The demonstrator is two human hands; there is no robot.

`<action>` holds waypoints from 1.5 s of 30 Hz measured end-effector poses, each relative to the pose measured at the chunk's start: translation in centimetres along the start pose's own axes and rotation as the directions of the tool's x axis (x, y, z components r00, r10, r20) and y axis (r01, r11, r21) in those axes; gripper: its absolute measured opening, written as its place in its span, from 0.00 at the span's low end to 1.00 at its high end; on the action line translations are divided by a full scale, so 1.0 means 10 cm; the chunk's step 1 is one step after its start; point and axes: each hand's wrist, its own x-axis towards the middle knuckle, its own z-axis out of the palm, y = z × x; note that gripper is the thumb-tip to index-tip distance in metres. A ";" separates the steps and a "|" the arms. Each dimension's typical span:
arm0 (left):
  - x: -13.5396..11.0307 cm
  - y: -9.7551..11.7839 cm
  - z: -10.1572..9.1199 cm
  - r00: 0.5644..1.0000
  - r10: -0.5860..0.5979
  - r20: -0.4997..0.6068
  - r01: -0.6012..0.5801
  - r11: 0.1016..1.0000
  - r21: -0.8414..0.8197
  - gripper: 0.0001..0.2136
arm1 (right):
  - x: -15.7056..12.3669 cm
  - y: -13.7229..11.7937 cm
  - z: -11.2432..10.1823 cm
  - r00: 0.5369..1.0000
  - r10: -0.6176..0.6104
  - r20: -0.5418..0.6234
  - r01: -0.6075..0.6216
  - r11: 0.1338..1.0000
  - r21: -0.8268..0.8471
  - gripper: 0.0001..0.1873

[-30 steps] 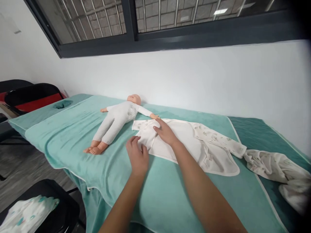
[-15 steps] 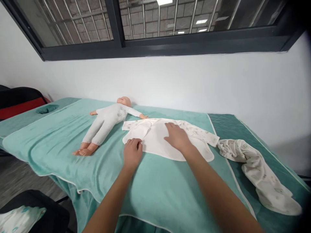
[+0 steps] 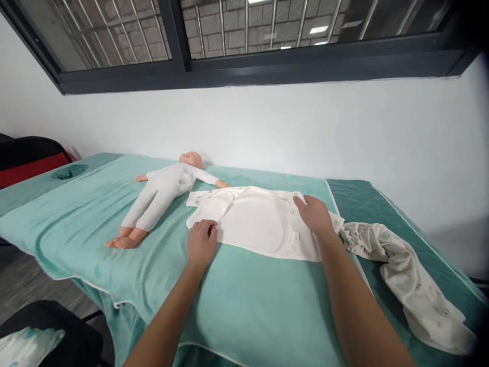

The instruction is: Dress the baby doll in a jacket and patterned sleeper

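A white baby shirt (image 3: pixel 255 219) with a small print lies spread on the green sheet, its plain inner side and a small label showing. My right hand (image 3: pixel 315 215) is closed on the shirt's right front panel, which is turned out over the right sleeve. At the lower left edge of the shirt, my left hand (image 3: pixel 202 240) rests with curled fingers, gripping the hem of the left panel. Left of the shirt a baby doll (image 3: pixel 164 186) in a white body suit lies on its back, one hand close to the shirt's left sleeve.
Crumpled printed baby trousers (image 3: pixel 408 280) lie at the right on a darker green cover (image 3: pixel 355 196). The green sheet (image 3: pixel 244 300) hangs over the bed's front edge. A black chair (image 3: pixel 72 326) with a patterned cloth stands lower left. Behind are a white wall and barred window.
My right hand has moved right and closed on the shirt's front panel, drawing it open to the right. The inner label now shows. My left hand stays at the left hem.
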 end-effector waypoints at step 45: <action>0.00 1.11 0.51 0.960 0.017 0.280 0.019 0.992 -0.123 0.15 | -0.05 0.74 -0.20 0.993 0.066 -0.093 -0.091 0.950 -0.298 0.30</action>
